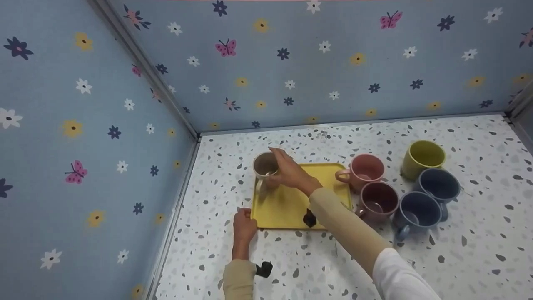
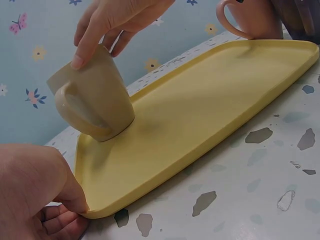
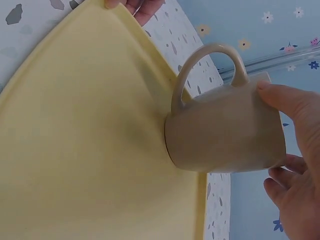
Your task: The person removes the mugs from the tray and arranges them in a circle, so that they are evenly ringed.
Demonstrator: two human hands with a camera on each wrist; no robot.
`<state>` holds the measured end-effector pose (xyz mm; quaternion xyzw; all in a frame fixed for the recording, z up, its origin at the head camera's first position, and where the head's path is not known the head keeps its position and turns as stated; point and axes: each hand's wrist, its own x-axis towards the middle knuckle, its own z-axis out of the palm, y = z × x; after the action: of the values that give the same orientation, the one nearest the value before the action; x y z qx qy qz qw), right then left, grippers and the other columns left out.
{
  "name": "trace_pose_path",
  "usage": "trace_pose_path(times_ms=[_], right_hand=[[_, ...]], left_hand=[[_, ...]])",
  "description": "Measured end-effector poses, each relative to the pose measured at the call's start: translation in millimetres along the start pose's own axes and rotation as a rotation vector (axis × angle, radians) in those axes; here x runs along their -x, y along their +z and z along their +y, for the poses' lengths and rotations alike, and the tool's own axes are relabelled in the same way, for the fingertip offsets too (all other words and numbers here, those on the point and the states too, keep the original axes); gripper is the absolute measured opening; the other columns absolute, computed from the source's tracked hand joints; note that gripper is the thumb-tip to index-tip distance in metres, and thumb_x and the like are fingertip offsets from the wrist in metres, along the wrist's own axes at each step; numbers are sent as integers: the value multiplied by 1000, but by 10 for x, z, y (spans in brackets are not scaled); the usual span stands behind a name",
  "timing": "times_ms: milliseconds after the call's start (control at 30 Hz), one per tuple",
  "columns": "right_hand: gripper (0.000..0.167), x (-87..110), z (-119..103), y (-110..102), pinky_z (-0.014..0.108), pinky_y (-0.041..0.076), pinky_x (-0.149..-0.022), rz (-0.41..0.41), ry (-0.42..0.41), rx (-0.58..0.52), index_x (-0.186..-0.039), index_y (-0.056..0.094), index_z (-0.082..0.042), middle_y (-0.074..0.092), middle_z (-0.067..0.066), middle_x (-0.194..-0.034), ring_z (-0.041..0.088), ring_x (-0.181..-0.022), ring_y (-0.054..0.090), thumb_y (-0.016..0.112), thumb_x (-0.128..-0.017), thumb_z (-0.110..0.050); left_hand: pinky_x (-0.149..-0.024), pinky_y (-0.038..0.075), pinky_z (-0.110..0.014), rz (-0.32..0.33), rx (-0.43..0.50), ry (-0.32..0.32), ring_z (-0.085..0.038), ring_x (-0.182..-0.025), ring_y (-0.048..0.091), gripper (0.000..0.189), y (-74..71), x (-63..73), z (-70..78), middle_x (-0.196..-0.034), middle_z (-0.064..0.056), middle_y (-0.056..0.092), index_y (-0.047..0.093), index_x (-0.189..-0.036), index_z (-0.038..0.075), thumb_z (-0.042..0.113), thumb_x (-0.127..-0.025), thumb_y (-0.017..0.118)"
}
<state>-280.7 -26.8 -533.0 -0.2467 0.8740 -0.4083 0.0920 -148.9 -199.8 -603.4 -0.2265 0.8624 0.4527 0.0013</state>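
A beige mug (image 1: 262, 166) stands upright at the far left corner of a yellow tray (image 1: 283, 208). Near its rim, my right hand (image 1: 292, 171) grips the mug from above, with the thumb (image 3: 280, 96) on the handle side and the fingers (image 3: 282, 185) across on the opposite side. In the left wrist view the mug's handle (image 2: 70, 112) points toward the near side. My left hand (image 1: 244, 225) pinches the tray's near left corner, thumb on the rim and the other fingers curled beside and below it.
At the tray's right edge are a pink mug (image 1: 366, 168) and a maroon mug (image 1: 379, 202). Farther right stand two blue mugs, one nearer (image 1: 418, 214) and one behind (image 1: 439, 185), and a yellow-green mug (image 1: 424, 156). Flowered walls (image 1: 291, 62) bound the speckled table (image 1: 300, 266).
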Motion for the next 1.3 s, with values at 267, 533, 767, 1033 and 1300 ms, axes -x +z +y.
trace_pose_path(times_ms=[267,533,767,1033,1300], right_hand=[[107,-58,-21,30,41,24,-115,-14,37,-37,-155,8,-21,14,4,-160,24,-144,24,79,-76,-32],[109,-57,-5,40,41,21,-117,-54,17,-74,-155,1,-22,15,3,-160,20,-146,19,77,-78,-36],[108,-56,-12,43,42,22,-117,-37,30,-76,-155,4,-23,21,6,-158,23,-144,22,78,-77,-38],[105,-25,27,80,42,27,-114,10,-4,-95,-154,12,-19,32,6,-152,22,-139,32,80,-75,-33],[105,19,61,105,42,29,-113,59,-41,-92,-154,16,-17,36,8,-150,23,-137,36,81,-73,-33]], left_hand=[[-81,50,-41,-19,-6,-26,-28,-90,60,35,-8,1,-3,-99,-19,62,58,-110,-8,-8,-77,46],[-83,50,-41,-22,11,-23,-30,-94,60,37,-11,26,7,-102,-20,62,58,-111,-9,-9,-76,45],[-81,51,-40,-23,27,-19,-29,-92,61,37,-14,12,12,-100,-20,63,58,-110,-8,-10,-75,46],[-82,50,-41,-21,17,-29,-29,-93,60,36,-7,19,5,-101,-19,63,58,-110,-8,-9,-76,46],[-84,49,-41,-22,10,-43,-30,-96,59,36,-4,11,13,-104,-19,61,58,-112,-6,-8,-78,46]])
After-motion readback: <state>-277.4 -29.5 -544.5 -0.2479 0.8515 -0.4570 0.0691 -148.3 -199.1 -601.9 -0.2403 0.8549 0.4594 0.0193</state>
